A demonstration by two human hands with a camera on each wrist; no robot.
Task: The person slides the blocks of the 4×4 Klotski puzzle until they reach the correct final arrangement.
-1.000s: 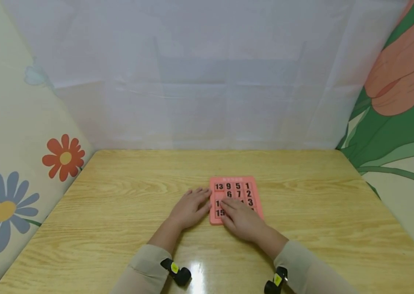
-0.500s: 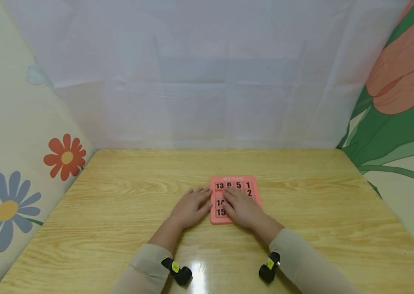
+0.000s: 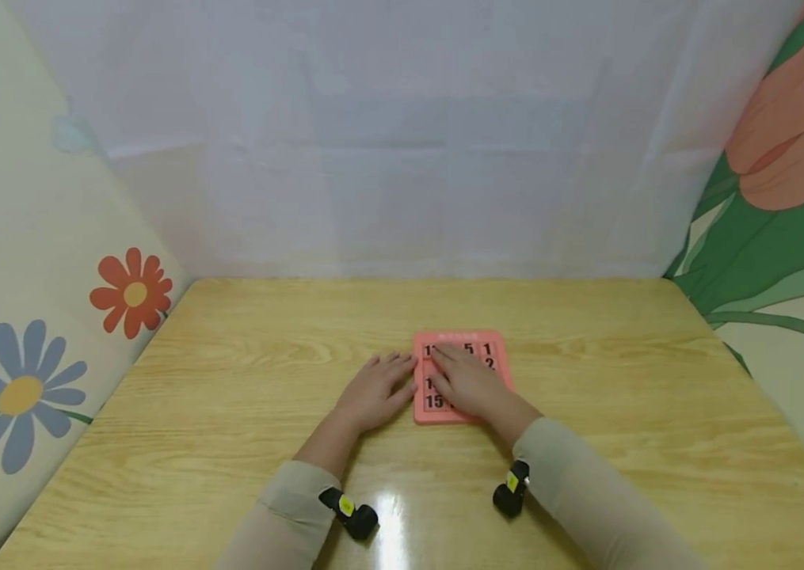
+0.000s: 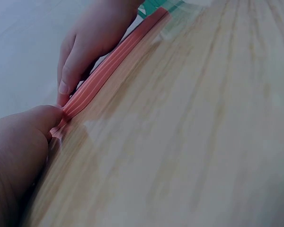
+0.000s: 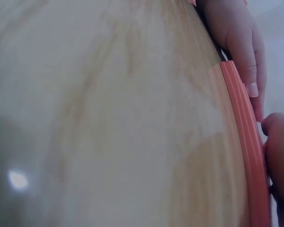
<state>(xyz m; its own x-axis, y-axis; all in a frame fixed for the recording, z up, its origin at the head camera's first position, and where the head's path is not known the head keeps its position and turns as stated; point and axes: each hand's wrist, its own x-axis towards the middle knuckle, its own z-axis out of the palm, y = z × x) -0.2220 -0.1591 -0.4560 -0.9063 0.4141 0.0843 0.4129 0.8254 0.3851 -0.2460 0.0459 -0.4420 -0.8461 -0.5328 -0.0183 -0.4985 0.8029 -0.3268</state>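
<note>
- Pink number board (image 3: pixel 457 336) lies flat on the tabletop (image 3: pixel 266 348), right of centre, nearer the far edge than the bottom of the head view. Its ridged side shows in both wrist views.
- Left hand (image 3: pixel 376 392): fingers loosely extended, tips against the board's left edge; palm side over the wood.
- Right hand (image 3: pixel 471 384): comes in across the board's right side; fingers extended over the number tiles (image 3: pixel 434 401), index tip at the upper left. Digits 5, 1, 2 and 15 legible; several others covered by the hand. Finger pressure: cannot tell.
- Room around the board: a strip of wood runs between its top rim and the table's far edge; wide stretches reach to the side edges, left and right.
- Surface: pale yellow wood grain, glossy, with a bright glare (image 3: pixel 392 530) between the two sleeved forearms. A small black camera is strapped at each cuff.
- Room: white sheet (image 3: pixel 387 198) behind the table; left wall printed with an orange flower (image 3: pixel 135 294) and a blue flower (image 3: pixel 20 396); right wall with a large pink tulip (image 3: pixel 801 150) and green leaves.
</note>
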